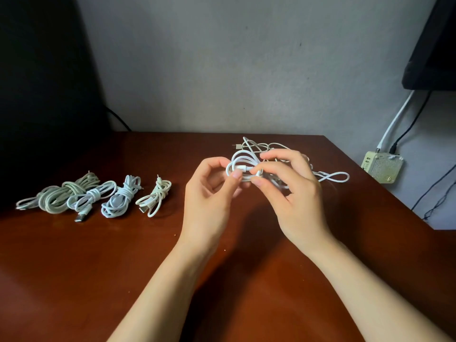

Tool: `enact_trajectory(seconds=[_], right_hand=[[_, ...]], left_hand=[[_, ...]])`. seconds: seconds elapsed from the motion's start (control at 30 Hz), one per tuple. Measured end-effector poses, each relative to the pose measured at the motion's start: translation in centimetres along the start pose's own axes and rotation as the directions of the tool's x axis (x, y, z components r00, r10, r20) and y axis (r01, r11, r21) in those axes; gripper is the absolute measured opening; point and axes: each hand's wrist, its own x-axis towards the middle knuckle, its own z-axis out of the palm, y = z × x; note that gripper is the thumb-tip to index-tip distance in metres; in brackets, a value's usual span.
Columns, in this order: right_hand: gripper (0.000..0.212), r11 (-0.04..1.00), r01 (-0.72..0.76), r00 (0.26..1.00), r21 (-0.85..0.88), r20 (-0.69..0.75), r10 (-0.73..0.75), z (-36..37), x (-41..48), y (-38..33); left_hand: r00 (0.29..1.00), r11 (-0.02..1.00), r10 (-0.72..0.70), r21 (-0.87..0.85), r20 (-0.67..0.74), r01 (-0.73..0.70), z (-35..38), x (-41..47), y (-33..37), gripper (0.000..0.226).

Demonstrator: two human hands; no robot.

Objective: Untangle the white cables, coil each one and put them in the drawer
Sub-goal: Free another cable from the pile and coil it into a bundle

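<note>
Dim, soft light falls on the table (103,255), leaving a dull sheen on its far left part. A broad, soft shadow lies on it under the left hand (209,193) and right hand (296,196). Left of the table everything is black. The white cable (234,161) they hold looks slightly soft.

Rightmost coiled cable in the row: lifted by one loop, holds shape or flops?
The rightmost coiled cable likely flops: loops splay loosely beyond its wrapped middle. Probably stays bundled, since turns bind its waist. Thin, so likely light; pushed, it should slide, not roll.

cables (240,166) white | table (123,255) reddish-brown | wall (222,58) grey
</note>
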Motion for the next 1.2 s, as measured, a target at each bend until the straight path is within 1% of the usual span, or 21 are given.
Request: enact_trajectory(seconds=[0.07,0.17,0.27,0.37,0.47,0.53,0.6,0.67,0.77,0.8,0.87,0.97,1.03,1.1,1.2], right_hand=[[0.013,0.999,-0.015,1.0,0.048,0.024,0.014,0.1,-0.1,0.0],[0.013,0.998,-0.015,0.997,0.058,0.078,0.01,0.2,-0.3,0.3],[0.018,0.999,0.035,0.992,0.011,0.118,-0.036,0.3,-0.4,0.6],[0.024,0.982,0.13,0.99,-0.135,0.079,-0.12,0.3,-0.2,0.9],[0.023,0.977,0.127,0.992,-0.172,0.016,-0.126,0.1,0.0,0.8],[0.023,0.983,0.115,0.993,-0.144,0.007,-0.115,0.0,0.1,0.5],[0.023,0.993,0.101,0.994,-0.063,0.043,-0.098,-0.1,-0.1,0.3],[0.023,0.992,0.118,0.99,-0.042,0.088,-0.114,-0.1,-0.2,0.1],[0.024,0.985,0.168,0.974,-0.042,0.158,-0.16,0.1,-0.6,0.0],[0.024,0.984,0.176,0.971,-0.04,0.169,-0.167,0.2,-0.6,0.0],[0.024,0.985,0.171,0.973,-0.038,0.166,-0.163,0.2,-0.6,-0.1],[0.023,0.986,0.159,0.979,-0.044,0.133,-0.152,0.0,-0.5,-0.1],[0.023,0.99,0.142,0.984,-0.019,0.112,-0.139,0.0,-0.4,-0.2],[0.022,0.99,0.139,0.985,-0.002,0.103,-0.138,0.1,-0.4,-0.5],[0.019,0.99,0.138,0.987,0.032,0.084,-0.14,0.1,-0.4,-0.9]], left_hand=[[0.999,0.999,-0.033,-0.012,-0.013,0.033,0.0,0.0,0.0,0.014],[0.99,0.987,-0.141,-0.083,-0.021,0.139,0.0,0.1,0.2,0.031],[0.97,0.969,-0.226,-0.083,0.089,0.233,-0.3,0.2,0.5,0.032],[0.926,0.918,-0.332,-0.164,0.179,0.36,-0.4,0.2,0.8,0.035],[0.894,0.881,-0.384,-0.198,0.23,0.43,-0.2,0.0,1.0,0.044],[0.888,0.876,-0.386,-0.202,0.248,0.438,0.0,-0.1,0.9,0.053],[0.885,0.874,-0.385,-0.205,0.263,0.441,0.0,0.0,0.9,0.057],[0.88,0.88,-0.394,-0.167,0.265,0.445,-0.1,0.0,0.9,0.053],[0.887,0.917,-0.386,0.001,0.255,0.399,0.2,-0.3,0.6,0.039],[0.896,0.924,-0.378,0.032,0.234,0.381,0.4,-0.4,0.5,0.037],[0.904,0.921,-0.383,-0.001,0.189,0.39,0.7,-0.5,0.5,0.033],[0.884,0.889,-0.41,-0.119,0.224,0.442,0.7,-0.3,0.8,0.028],[0.91,0.92,-0.36,-0.084,0.204,0.383,0.5,-0.2,0.5,0.029],[0.945,0.949,-0.299,-0.063,0.133,0.31,0.4,-0.2,0.3,0.025],[0.957,0.935,-0.275,-0.208,0.089,0.287,0.2,0.0,0.5,0.019]])
